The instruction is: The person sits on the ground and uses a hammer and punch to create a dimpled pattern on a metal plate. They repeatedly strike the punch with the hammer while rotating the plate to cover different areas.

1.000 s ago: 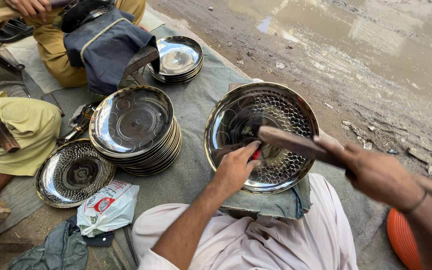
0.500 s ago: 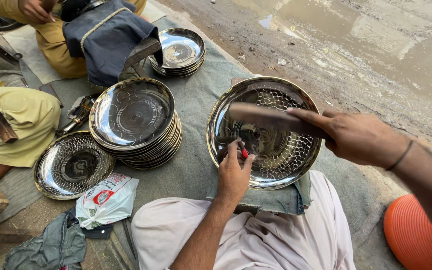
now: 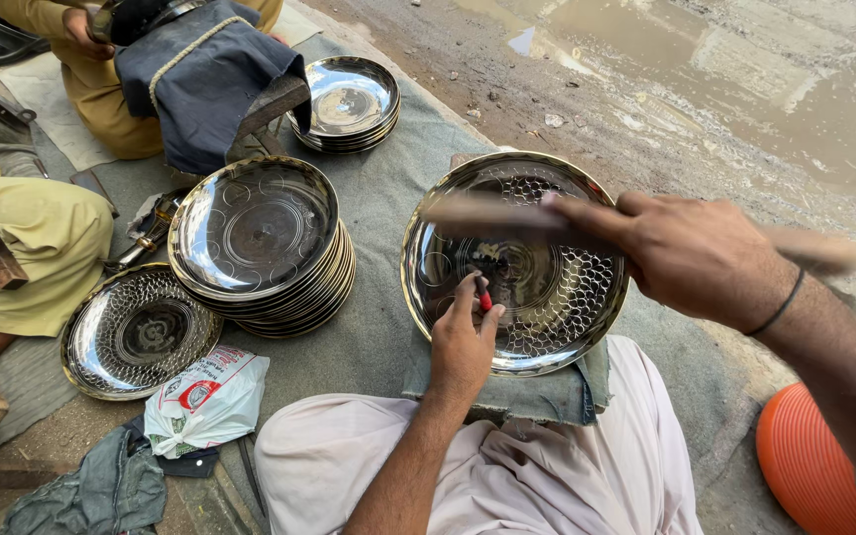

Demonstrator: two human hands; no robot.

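While grey cloth (image 3: pixel 388 213) covers muddy ground, the patterned metal plate (image 3: pixel 547 307) rests centrally — left hand (image 3: pixel 463 342) pinching a red-tipped punch (image 3: pixel 484 297), right hand (image 3: pixel 691 253) clenching a wooden stick (image 3: pixel 487 216); plate stack (image 3: pixel 255 243) left of it.

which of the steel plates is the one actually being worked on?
The large plate on the folded cloth at the person's lap: the left hand holds a red-tipped punch on it, the right hand a blurred striker above. The others sit untouched.
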